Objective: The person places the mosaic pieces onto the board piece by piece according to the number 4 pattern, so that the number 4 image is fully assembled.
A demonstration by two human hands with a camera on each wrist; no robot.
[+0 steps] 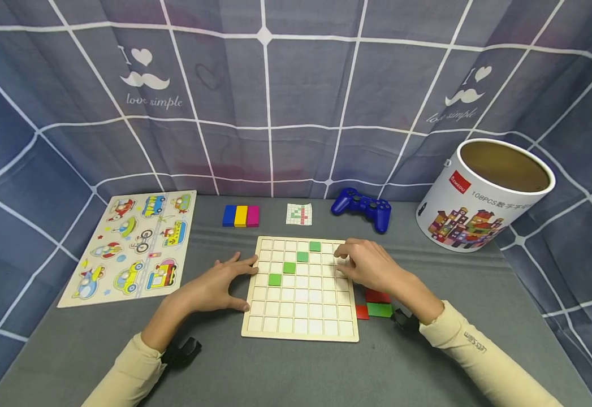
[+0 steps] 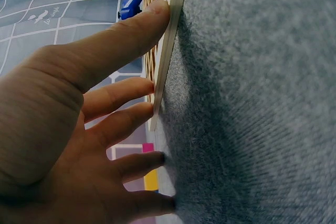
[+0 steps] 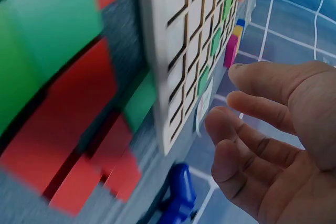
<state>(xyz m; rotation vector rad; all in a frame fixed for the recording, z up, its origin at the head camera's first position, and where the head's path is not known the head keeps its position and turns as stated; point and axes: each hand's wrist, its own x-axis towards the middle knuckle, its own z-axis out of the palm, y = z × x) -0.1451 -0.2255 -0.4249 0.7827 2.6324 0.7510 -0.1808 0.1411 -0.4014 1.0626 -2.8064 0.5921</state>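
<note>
Steadying the square pale-wood grid board [image 1: 299,338] between them, the spread left hand [image 1: 213,286] should help the relaxed, seemingly empty right hand [image 1: 370,264] seat flat square green tiles [image 1: 275,280].

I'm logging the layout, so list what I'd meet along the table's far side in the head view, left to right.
Picture board, blue block, yellow block, magenta block, small patterned card, blue game controller, large white bucket.
</note>
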